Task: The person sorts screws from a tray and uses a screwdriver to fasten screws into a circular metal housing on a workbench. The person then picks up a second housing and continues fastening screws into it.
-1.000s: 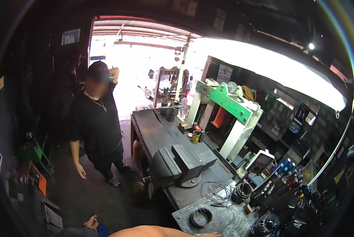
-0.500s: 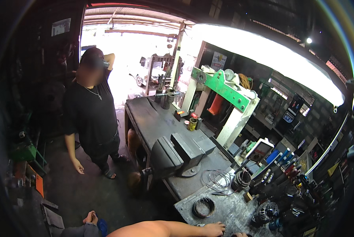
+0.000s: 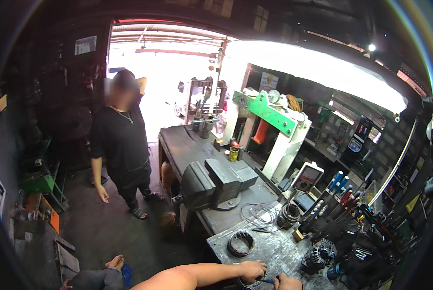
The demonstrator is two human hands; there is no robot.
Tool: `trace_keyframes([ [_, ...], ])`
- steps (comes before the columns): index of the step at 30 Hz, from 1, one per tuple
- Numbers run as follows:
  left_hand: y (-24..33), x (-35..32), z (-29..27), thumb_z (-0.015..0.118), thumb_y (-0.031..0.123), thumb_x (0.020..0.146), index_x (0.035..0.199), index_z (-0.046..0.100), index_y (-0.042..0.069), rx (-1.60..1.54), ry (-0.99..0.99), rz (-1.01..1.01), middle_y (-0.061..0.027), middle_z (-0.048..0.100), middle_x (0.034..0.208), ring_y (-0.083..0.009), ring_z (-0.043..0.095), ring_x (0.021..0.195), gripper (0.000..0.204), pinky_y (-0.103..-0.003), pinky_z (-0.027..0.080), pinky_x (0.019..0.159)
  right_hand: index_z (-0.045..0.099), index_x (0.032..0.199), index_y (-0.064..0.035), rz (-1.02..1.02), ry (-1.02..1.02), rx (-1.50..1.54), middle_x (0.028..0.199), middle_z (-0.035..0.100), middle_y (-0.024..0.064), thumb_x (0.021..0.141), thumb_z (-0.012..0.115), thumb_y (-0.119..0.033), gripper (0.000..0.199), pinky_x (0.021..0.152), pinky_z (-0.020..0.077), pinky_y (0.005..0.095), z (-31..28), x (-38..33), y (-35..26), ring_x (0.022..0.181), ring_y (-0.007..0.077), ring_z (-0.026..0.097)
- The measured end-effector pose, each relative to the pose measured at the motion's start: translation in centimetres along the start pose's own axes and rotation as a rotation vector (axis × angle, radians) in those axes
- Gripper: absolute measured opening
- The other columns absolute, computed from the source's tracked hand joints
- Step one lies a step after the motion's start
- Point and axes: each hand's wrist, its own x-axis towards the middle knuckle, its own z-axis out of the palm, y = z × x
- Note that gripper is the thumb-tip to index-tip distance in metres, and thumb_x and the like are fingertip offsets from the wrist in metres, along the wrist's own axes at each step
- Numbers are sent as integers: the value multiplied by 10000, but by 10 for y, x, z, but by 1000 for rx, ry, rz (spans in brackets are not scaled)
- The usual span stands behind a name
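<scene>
My left hand (image 3: pixel 252 271) is at the bottom edge of the metal-topped bench (image 3: pixel 269 249), fingers curled over a round metal part (image 3: pixel 251 286) that the frame cuts off. Just right of it, my right hand (image 3: pixel 288 282) is closed on a slim tool with a blue handle (image 3: pixel 268 281); its kind is not clear. The tool points towards my left hand. Beyond my hands lies a dark wire-wound ring (image 3: pixel 240 243). An alternator-like housing (image 3: pixel 319 256) with a slotted metal case stands to the right.
A large bench vise (image 3: pixel 219 183) is mounted ahead. Loose wire (image 3: pixel 258 215), another wound ring (image 3: pixel 288 215) and a multimeter (image 3: pixel 307 178) are near it. Screwdrivers (image 3: pixel 340 181) stand at the right. A person in black (image 3: pixel 124 140) stands left; someone's bare foot (image 3: pixel 115 262) shows lower left.
Both hands have come further into view and closer together. The blue-handled tool and the round metal part now show. The whole view has shifted slightly.
</scene>
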Motion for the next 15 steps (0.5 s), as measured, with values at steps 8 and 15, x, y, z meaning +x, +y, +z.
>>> trace_keyframes([
  [8,6,-10,-5,783,193,768,935,814,109,-32,35,51,-98,731,1166,-326,604,1345,189,-492,481,1127,534,1559,17,-26,115,17,1412,674,331,990,757,-259,670,1128,520,571,4,-1,6,1283,505,661],
  [15,2,-9,-14,761,246,779,1047,874,167,74,-31,115,-47,781,1269,-325,605,1402,301,-552,468,1180,619,1452,17,-359,596,58,1203,754,319,993,780,-332,599,975,595,568,41,11,19,1090,513,728],
])
